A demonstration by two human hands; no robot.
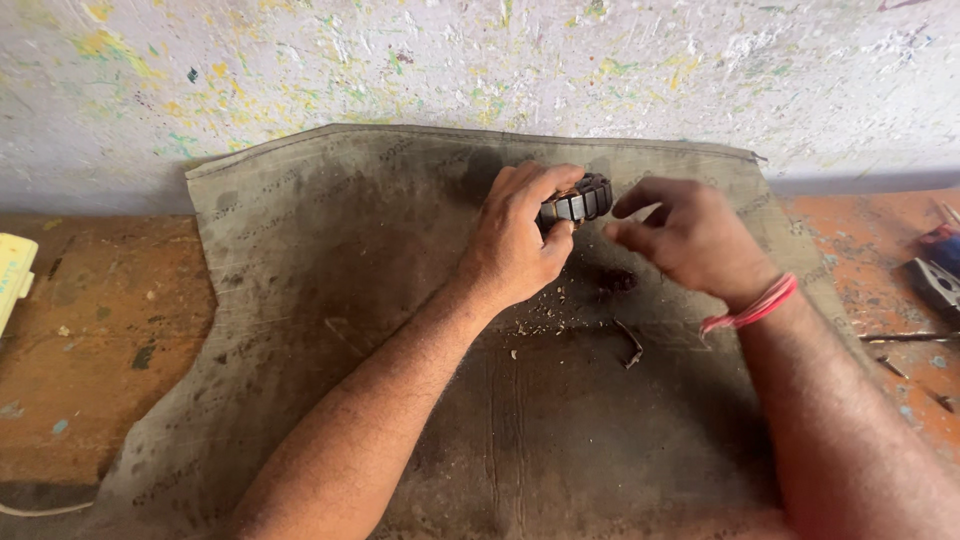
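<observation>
My left hand (520, 235) grips a small dark ring-shaped metal part with slotted sides (580, 198), held a little above a dirty grey-brown mat (330, 270). My right hand (680, 235) sits just to the right of the part, with thumb and forefinger pinched together near its edge; whether they hold anything is too small to tell. A red thread band (752, 307) circles my right wrist. Below the hands, small crumbs and shavings (545, 320) and a bent dark metal piece (630, 345) lie on the mat.
The mat lies on an orange-brown worn surface (90, 340) against a paint-speckled white wall (480, 60). A yellow object (12, 270) pokes in at the left edge. Tools and a thin rod (905, 337) lie at the right, with a dark blue-handled tool (938, 275).
</observation>
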